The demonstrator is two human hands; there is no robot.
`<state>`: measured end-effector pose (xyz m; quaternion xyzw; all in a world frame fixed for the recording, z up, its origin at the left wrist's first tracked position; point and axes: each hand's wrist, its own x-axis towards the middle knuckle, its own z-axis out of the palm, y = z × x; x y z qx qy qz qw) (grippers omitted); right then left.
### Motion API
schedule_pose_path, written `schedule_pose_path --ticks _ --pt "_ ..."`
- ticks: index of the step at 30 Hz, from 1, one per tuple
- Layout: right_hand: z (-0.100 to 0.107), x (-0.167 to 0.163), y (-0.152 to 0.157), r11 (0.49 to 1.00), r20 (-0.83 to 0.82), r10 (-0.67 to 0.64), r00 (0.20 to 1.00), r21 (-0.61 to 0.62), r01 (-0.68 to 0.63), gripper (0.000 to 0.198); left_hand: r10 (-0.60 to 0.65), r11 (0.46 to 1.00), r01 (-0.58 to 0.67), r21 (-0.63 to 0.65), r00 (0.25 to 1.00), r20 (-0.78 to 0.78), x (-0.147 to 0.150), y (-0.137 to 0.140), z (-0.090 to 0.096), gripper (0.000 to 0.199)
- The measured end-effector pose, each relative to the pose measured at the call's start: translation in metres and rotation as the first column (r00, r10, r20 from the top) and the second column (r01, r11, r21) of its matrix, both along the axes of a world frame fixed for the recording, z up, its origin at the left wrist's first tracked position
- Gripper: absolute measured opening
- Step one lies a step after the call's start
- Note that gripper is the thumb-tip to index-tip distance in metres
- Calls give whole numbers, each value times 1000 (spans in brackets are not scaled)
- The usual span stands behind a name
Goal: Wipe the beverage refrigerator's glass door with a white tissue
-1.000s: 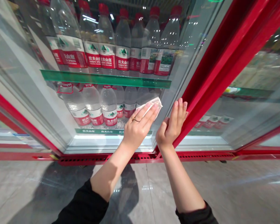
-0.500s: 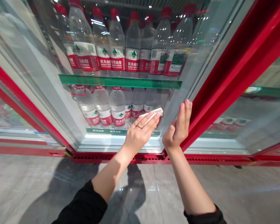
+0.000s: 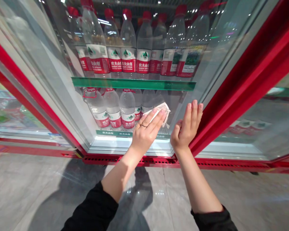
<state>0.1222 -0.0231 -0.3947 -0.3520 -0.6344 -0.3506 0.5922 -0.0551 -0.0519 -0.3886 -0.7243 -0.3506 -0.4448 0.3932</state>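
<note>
A folded white tissue [image 3: 167, 110] lies under the fingers of my left hand [image 3: 145, 131], which presses it flat against the glass door [image 3: 175, 110] of a drinks cooler. A thin ring circles one finger of that hand. To its right, my right hand [image 3: 186, 128] is raised with fingers stretched upward and holds nothing. It is beside the red door frame [image 3: 213, 112]; whether it touches the frame or the glass I cannot tell. Behind the glass, lower-shelf water bottles [image 3: 127, 110] with red and white labels are partly hidden by my left hand.
Several red-capped water bottles [image 3: 143, 59] stand on an upper shelf with a green edge strip [image 3: 135, 84]. A red perforated base rail [image 3: 135, 161] runs along the bottom, above a grey tiled floor [image 3: 170, 199]. Neighbouring glass cooler sections flank both sides.
The view has shifted slightly, so the cooler appears farther right. My left hand and the tissue have moved slightly up on the glass, with more of the tissue showing. My right hand keeps its raised pose.
</note>
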Motion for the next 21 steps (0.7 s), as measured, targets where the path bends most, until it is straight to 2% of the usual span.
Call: schedule_pose_path --ticks 3,6,9,13,17,21 --pt "-1 -4 4 999 -30 11 999 -30 -12 71 -14 1000 14 8 999 -36 7 1 -3 52" --pt "-1 -10 9 997 -61 72 996 -23 -73 69 -1 998 4 61 999 -53 8 9 11 53" --pt "0 -16 10 994 -64 110 992 -15 -112 68 37 996 -36 78 999 -20 -5 13 23 58" --pt "0 -21 5 995 -52 93 994 -31 -95 67 64 995 -67 79 997 44 -18 7 13 60" --pt "1 -24 3 998 -37 65 997 -11 -65 67 82 995 -85 45 995 50 -8 4 0 56" --pt "6 -36 3 999 -19 49 999 -3 -49 67 3 1000 -3 -7 1000 0 -16 9 18 68"
